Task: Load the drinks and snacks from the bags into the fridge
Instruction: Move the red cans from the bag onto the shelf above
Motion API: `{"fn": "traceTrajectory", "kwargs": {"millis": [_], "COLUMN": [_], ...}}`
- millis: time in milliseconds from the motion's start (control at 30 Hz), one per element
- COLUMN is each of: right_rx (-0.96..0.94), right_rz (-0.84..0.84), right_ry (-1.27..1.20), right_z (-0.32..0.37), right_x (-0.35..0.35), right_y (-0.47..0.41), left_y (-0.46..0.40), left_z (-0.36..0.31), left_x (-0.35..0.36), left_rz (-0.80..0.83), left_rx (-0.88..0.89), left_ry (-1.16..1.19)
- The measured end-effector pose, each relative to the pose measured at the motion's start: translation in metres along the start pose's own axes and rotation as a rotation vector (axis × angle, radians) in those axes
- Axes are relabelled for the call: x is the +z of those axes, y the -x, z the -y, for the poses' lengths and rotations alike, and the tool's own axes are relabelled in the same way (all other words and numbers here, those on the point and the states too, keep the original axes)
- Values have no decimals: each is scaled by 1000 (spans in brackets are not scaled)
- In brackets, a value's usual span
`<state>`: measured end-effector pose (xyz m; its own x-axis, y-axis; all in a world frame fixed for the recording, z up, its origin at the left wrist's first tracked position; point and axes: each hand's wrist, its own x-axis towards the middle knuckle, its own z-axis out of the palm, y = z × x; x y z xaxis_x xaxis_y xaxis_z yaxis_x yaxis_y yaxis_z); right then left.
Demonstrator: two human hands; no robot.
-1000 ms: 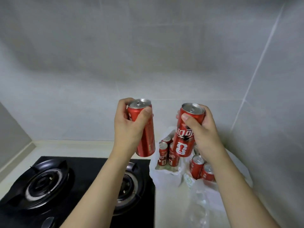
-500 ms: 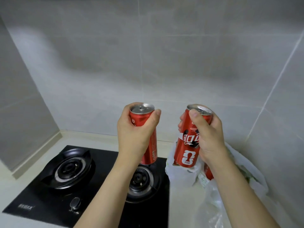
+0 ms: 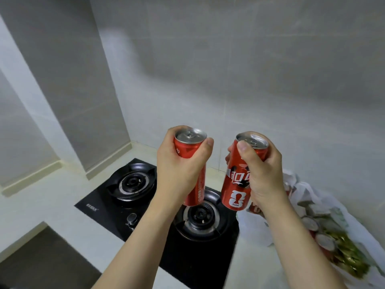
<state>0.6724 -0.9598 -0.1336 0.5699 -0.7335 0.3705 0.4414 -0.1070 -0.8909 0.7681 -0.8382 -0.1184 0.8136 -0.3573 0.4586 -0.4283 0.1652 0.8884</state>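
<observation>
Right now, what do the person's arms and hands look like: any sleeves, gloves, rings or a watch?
Both forearms are bare all the way to the bottom edge of the frame; no sleeve shows. The left hand and right hand wear no gloves. No ring, watch or bracelet shows on the fingers or wrists in view. The nails are short and unpainted.

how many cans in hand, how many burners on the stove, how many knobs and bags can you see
Red cans held: 2, one in the left hand and one in the right hand
Stove burners: 2
Stove knobs: 1
Plastic bags: 1; the cans inside are too blurred to count
Total: 6
</observation>
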Motion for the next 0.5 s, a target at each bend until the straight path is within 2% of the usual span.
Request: {"fn": "traceTrajectory", "kwargs": {"millis": [500], "right_rx": [85], "right_rz": [330], "right_ry": [-126], "right_z": [-19], "right_x": [85], "right_y": [21], "left_y": [35], "left_z": [-17], "left_x": [-95], "left_rz": [-312], "left_rx": [40], "left_ry": [-213]}}
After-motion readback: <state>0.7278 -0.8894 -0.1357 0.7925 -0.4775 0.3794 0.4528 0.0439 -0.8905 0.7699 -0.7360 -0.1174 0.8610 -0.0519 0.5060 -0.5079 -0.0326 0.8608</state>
